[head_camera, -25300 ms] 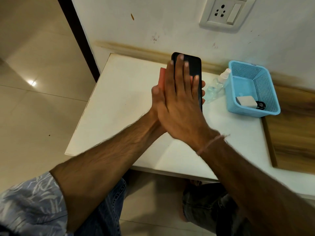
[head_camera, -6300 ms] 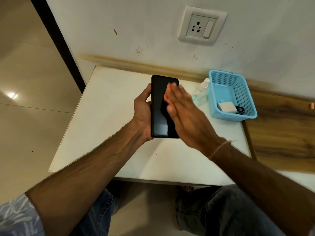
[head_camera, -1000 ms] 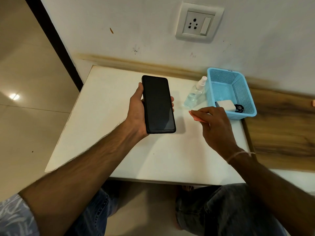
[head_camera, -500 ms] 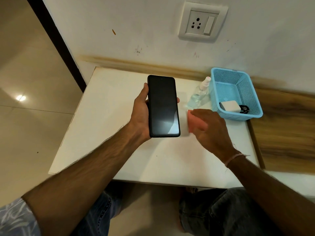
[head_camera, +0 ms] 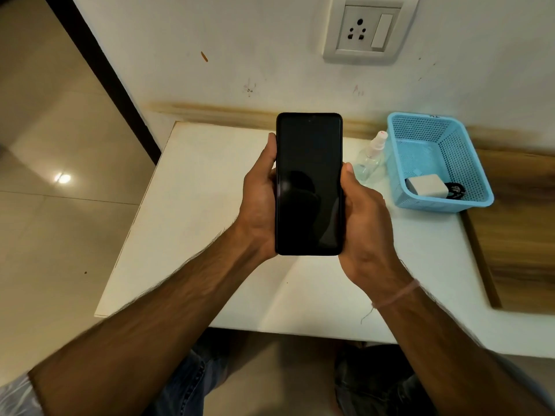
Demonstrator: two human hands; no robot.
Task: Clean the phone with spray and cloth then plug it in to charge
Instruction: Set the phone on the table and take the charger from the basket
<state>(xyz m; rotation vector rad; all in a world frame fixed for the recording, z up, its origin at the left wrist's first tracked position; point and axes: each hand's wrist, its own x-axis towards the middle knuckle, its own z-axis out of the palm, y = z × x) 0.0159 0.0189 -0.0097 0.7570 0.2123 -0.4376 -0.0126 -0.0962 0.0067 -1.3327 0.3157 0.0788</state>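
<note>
A black phone [head_camera: 309,181] with a dark screen is held upright above the white table [head_camera: 198,211], screen toward me. My left hand [head_camera: 259,202] grips its left edge and my right hand [head_camera: 362,217] grips its right edge, thumbs along the sides. A clear spray bottle [head_camera: 371,159] with a white nozzle stands on the table just right of the phone. A white charger block [head_camera: 426,185] and a black cable [head_camera: 455,189] lie in the blue basket [head_camera: 468,163]. The pink cloth is not visible; it may be hidden behind the phone or my right hand.
A wall socket with a switch [head_camera: 368,30] is on the wall above the table. A wooden surface [head_camera: 519,229] adjoins the table on the right. Tiled floor [head_camera: 54,190] lies to the left, and my knees show below the table's front edge.
My right hand, which held the pink cloth beside the phone, has come to the phone's right edge and now grips it. The phone has risen and the cloth is out of sight.
</note>
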